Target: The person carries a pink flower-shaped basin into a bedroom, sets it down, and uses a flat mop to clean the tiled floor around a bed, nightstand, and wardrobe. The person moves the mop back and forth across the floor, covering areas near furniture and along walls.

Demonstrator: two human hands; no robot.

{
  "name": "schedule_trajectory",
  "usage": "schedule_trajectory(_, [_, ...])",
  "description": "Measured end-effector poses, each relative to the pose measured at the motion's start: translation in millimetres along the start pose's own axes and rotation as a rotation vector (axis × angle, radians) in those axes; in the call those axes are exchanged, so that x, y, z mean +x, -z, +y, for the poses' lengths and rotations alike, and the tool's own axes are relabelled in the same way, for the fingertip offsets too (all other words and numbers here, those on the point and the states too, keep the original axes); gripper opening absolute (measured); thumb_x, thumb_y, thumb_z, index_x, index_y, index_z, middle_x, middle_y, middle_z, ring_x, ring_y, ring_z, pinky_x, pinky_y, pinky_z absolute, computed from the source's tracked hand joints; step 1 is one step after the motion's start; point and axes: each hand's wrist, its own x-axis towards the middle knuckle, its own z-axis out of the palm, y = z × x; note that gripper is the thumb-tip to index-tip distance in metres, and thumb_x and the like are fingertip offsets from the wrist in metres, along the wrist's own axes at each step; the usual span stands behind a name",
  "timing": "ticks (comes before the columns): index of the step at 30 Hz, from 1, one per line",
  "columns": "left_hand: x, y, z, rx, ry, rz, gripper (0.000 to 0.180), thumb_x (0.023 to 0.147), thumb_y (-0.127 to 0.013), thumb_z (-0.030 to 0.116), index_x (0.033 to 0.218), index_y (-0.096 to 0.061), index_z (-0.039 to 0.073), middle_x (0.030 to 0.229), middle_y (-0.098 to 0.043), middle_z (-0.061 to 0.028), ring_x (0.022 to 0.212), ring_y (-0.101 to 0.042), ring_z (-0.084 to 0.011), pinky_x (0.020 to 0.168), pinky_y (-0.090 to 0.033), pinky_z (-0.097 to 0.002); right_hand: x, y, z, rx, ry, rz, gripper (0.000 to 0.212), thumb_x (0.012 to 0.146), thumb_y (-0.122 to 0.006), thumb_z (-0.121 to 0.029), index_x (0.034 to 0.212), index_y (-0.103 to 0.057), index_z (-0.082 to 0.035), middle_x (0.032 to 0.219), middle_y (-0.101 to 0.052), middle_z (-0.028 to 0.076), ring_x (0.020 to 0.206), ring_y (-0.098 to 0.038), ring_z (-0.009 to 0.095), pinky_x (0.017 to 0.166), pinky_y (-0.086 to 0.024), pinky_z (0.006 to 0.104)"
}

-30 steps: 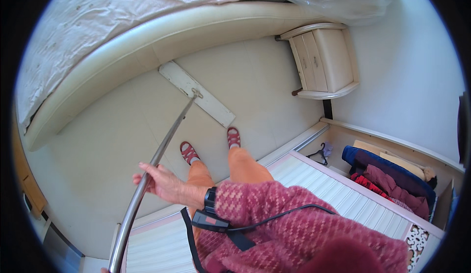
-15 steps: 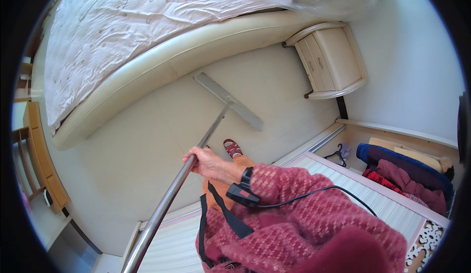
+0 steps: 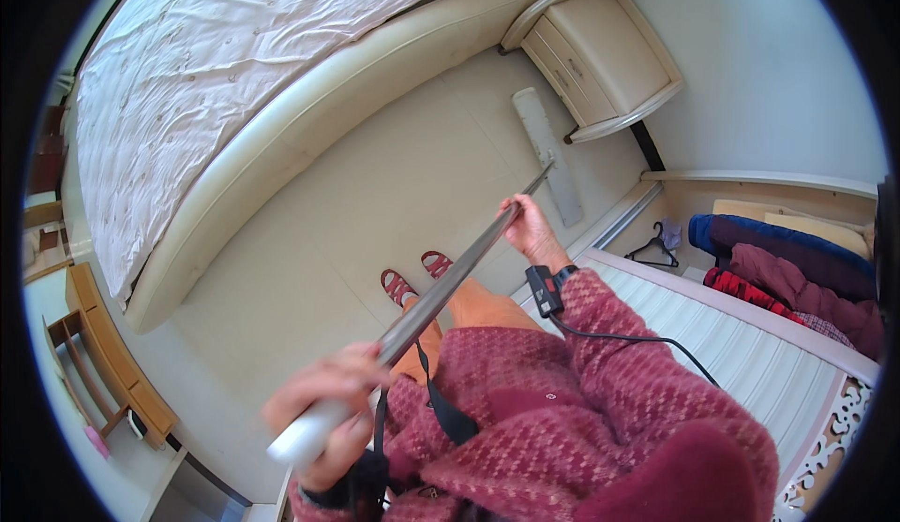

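A flat mop [image 3: 448,289] with a long metal pole slants across the view from lower left to upper right. Its long pale head [image 3: 536,126] lies on the floor near the nightstand's front. My right hand [image 3: 531,229] is closed round the pole's far part; a strap and a small black box with a cable sit at that wrist. Slightly blurred, my left hand [image 3: 330,398] wraps the pole's near end, just by its white end cap [image 3: 302,434].
A bed [image 3: 253,161] with a cream padded edge runs along the far left. The cream nightstand [image 3: 600,48] stands upper right. Beside my right arm is an open cabinet with folded clothes [image 3: 769,273] and a black hanger [image 3: 654,248]. Wooden furniture [image 3: 112,353] stands at left.
The mop head has swung right across the floor, from beside the bed to the nightstand. My right hand has moved right and farther away. My left hand has come into view on the pole's end.
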Motion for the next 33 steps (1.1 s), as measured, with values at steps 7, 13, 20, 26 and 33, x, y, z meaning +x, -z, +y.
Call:
schedule_trajectory(7, [24,-30,-41,0.076,-0.021,-0.314,0.022,0.078,-0.056,0.018,0.088,-0.055,-0.001,0.064,-0.054,-0.0067,0.068,-0.055,-0.0206,0.080,-0.042,-0.0434,4,8,-14,0.044,-0.009,0.133,0.009,0.080,-0.052,-0.007,0.076,-0.044,-0.004,0.066,-0.047,0.005,0.058,-0.049,0.014,0.054,-0.047,0.0244])
schedule_trajectory(13, [-4,-8,-29,0.111,-0.009,-0.032,0.021,0.085,-0.054,0.026,0.087,-0.050,0.005,0.054,-0.047,-0.0020,0.052,-0.046,-0.0155,0.070,-0.041,-0.0384,1,-34,21,-0.235,-0.046,0.286,0.007,0.079,-0.045,-0.008,0.075,-0.044,-0.002,0.064,-0.048,0.009,0.056,-0.049,0.020,0.052,-0.046,0.0342])
schedule_trajectory(20, [-70,60,15,0.256,-0.083,0.285,0.023,0.088,-0.051,0.031,0.088,-0.043,0.010,0.047,-0.041,0.0016,0.046,-0.041,-0.0127,0.064,-0.038,-0.0338,-31,-98,123,-0.568,-0.269,0.103,0.016,0.083,-0.041,-0.014,0.074,-0.044,-0.001,0.065,-0.049,0.010,0.058,-0.052,0.022,0.053,-0.047,0.0337])
schedule_trajectory(26, [-149,133,68,0.265,-0.212,0.461,0.025,0.093,-0.041,0.024,0.104,-0.046,0.002,0.052,-0.036,-0.0023,0.052,-0.035,-0.0158,0.065,-0.037,-0.0405,-69,-140,254,-0.758,-0.479,-0.060,0.022,0.087,-0.034,-0.017,0.081,-0.044,0.003,0.071,-0.052,0.012,0.064,-0.058,0.027,0.059,-0.052,0.0395])
schedule_trajectory(33, [-257,206,141,0.399,-0.364,0.761,0.026,0.093,-0.035,0.023,0.102,-0.045,0.001,0.051,-0.033,-0.0030,0.048,-0.034,-0.0159,0.058,-0.034,-0.0369,-147,-174,440,-0.806,-0.744,-0.168,0.018,0.087,-0.034,-0.012,0.095,-0.037,0.004,0.076,-0.050,0.014,0.067,-0.058,0.027,0.065,-0.055,0.0429])
